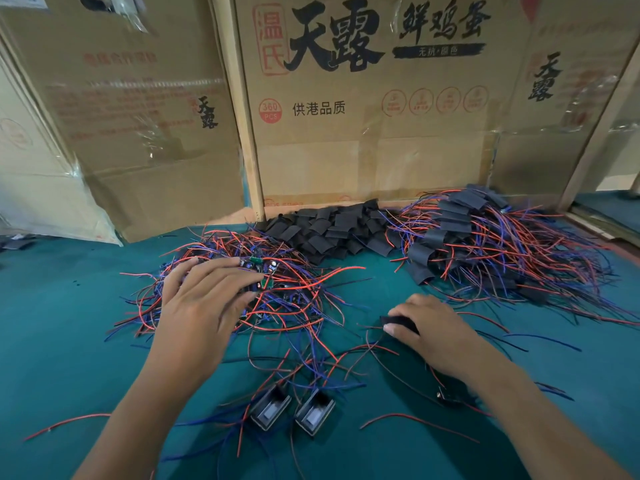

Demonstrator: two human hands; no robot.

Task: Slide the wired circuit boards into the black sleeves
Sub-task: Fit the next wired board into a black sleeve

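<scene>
The right hand [427, 327] was seen low on the green mat [69, 323], its thumb and fingers pinched round a single black sleeve [398, 322], whose long axis ran roughly left to right with one end showing toward the left hand. The left hand [204, 299] was spread over the tangle of wired circuit boards [277, 282], fingers extended and resting on the red and blue wires; whether a board was already gripped beneath them could not be told. The boards thus lay to the left of the held sleeve and a little farther from the body, with the left hand plainly the nearer to them. It was judged that a board would have to be drawn out of the tangle and carried rightward, end first, to the sleeve's open mouth.

A heap of empty black sleeves [332, 226] was piled against the cardboard boxes [363, 116] at the back, and a pile of sleeved boards [485, 244] with trailing wires lay to the right. Two small dark rectangular parts [291, 408] sat near the body among loose wires. The space between the two hands was crossed only by stray wires.
</scene>
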